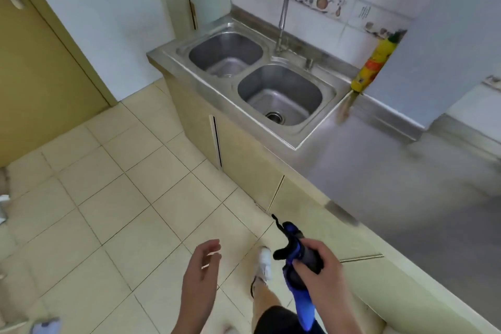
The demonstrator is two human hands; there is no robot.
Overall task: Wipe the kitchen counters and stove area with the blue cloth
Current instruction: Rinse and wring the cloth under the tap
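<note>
Both forearms reach in from the near edge, bare to the elbow. The left hand (204, 259) hangs free in the air near the middle, palm turned toward the right, its fingers loosely curved and a little apart, the thumb lifted away from them; it holds nothing. The right hand (315, 257) sits just to its right at about the same height, back of the hand upward, its fingers and thumb curled tight round a bunched blue cloth (299, 287). Below and between the arms a bare leg steps forward, the foot in a white shoe (265, 262).
</note>
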